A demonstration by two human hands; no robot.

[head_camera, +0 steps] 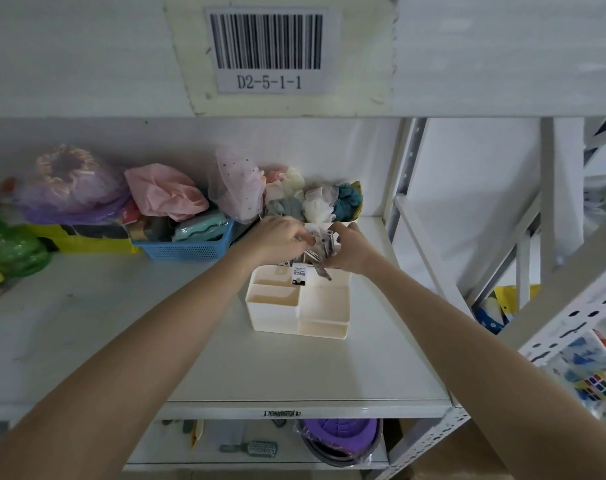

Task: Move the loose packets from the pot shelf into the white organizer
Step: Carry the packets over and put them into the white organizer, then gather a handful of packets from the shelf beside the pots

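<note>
A white organizer [324, 311] with several compartments stands on the white shelf [190, 341], right of centre. Both hands reach over its back section. My left hand [277, 239] and my right hand [346, 249] together grip a bunch of small clear packets [320, 249] that stand upright in the back compartment. One small packet with a black-and-white label [298, 274] hangs at the front of the bunch, over the divider. The front compartments look empty. On the shelf below lie a purple pot [339, 438] and a loose grey packet [251, 448].
Behind the organizer sits a pile of fabric scrunchies [312, 195]. A blue basket [187, 247] and bagged pink and purple items [87, 188] fill the back left. A metal rack upright [403, 188] stands at right, with colourful cubes [596, 389] beyond. A barcode label [268, 50] hangs above.
</note>
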